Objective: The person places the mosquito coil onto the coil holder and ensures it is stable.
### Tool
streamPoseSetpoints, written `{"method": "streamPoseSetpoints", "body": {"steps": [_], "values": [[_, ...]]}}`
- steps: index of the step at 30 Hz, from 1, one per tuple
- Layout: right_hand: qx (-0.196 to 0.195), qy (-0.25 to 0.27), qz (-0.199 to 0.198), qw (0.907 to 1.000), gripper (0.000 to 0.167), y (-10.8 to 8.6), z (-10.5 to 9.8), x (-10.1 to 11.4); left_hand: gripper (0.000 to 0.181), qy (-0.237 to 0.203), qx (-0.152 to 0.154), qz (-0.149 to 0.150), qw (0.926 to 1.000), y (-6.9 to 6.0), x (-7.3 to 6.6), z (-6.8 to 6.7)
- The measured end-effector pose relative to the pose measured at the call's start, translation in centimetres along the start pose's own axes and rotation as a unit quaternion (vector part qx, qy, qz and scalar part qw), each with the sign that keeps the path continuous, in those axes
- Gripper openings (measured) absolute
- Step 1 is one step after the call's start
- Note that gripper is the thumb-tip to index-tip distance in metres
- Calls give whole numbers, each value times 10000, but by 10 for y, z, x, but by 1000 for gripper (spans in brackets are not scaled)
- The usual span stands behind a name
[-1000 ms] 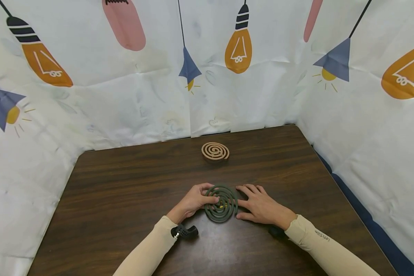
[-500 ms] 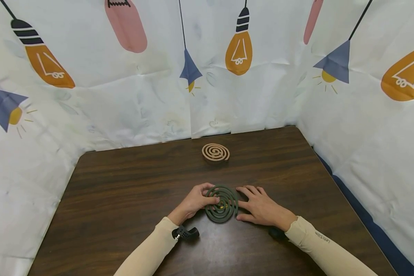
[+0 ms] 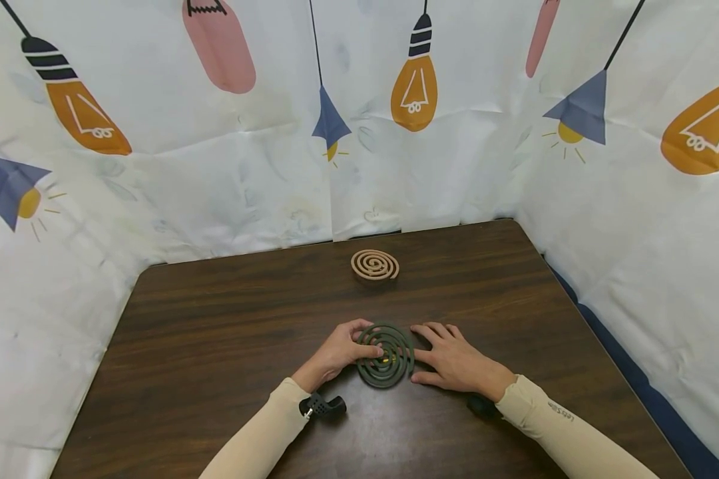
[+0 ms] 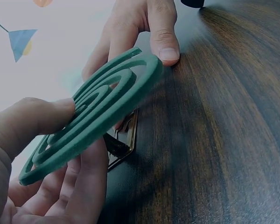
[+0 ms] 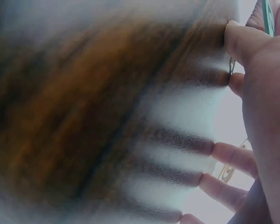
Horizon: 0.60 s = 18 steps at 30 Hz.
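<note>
In my left hand (image 3: 335,351) is a green mosquito coil (image 4: 107,116), pinched with the thumb on its upper face and the fingers underneath. The coil is tilted just over the table. Under it, a small gold-coloured metal stand (image 4: 129,142) lies on the wood, mostly covered by the coil and the fingers. My right hand (image 3: 455,359) rests on the table just right of the coil, its fingers spread and fingertips down. Its index finger reaches toward the stand; whether it touches the stand I cannot tell.
Farther back on the dark wooden table (image 3: 228,306) sits a tan spiral coil (image 3: 374,264), slightly raised off the surface. A white curtain (image 3: 245,179) printed with lamps and bulbs surrounds the table's back and sides.
The left hand and the green coil have shifted very slightly; the grip looks the same. The right hand stays in place.
</note>
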State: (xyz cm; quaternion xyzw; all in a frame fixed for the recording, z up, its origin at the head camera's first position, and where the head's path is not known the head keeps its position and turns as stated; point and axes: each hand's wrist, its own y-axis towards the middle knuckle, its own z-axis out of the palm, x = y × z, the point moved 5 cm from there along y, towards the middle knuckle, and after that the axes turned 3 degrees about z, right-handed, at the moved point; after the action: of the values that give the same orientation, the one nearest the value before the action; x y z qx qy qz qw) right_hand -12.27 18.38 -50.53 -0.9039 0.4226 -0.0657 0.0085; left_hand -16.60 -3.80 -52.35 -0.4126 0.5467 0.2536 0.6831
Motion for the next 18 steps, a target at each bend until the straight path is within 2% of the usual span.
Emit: {"method": "streamPoseSetpoints", "body": {"steps": [9, 18], "values": [[-8, -169, -127, 9998, 59, -2, 1, 0, 51, 65, -57, 28, 10000, 1, 1, 2], [-58, -127, -211, 9997, 60, -2, 2, -1, 51, 159, -90, 18, 9998, 1, -2, 0]]}}
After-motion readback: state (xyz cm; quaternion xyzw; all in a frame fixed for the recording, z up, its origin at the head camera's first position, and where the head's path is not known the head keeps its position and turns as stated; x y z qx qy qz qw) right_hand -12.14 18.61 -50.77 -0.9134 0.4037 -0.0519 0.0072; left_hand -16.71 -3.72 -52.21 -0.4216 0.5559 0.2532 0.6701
